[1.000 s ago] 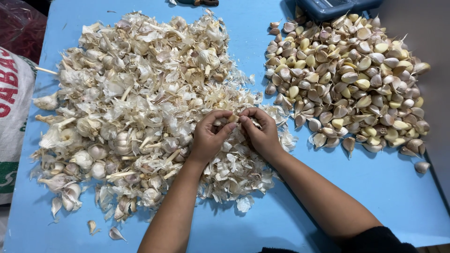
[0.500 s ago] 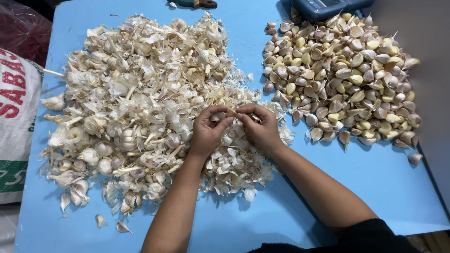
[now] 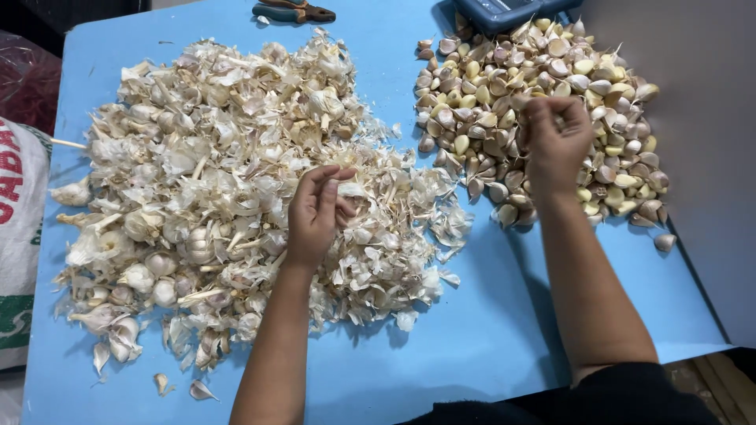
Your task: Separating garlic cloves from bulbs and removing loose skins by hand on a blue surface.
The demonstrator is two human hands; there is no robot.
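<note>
The heap of separated, pinkish-tan garlic cloves [image 3: 543,118] lies on the right of the light blue surface [image 3: 488,330], directly under my right hand [image 3: 557,138], which hovers with fingers curled; I cannot tell whether it grips a clove. My left hand [image 3: 319,212], loosely cupped and holding nothing I can see, rests on the big pile of white papery garlic skins and whole bulbs [image 3: 228,189], well apart to the left.

We see light blue table [image 3: 488,330]. Husk pile [image 3: 236,181] off-white, papery cream. Clove heap [image 3: 543,110] tan, yellowish, some purple-brown streaks. Sack [image 3: 20,236] white, red and green print. Pliers [image 3: 293,11] orange-teal handles.
</note>
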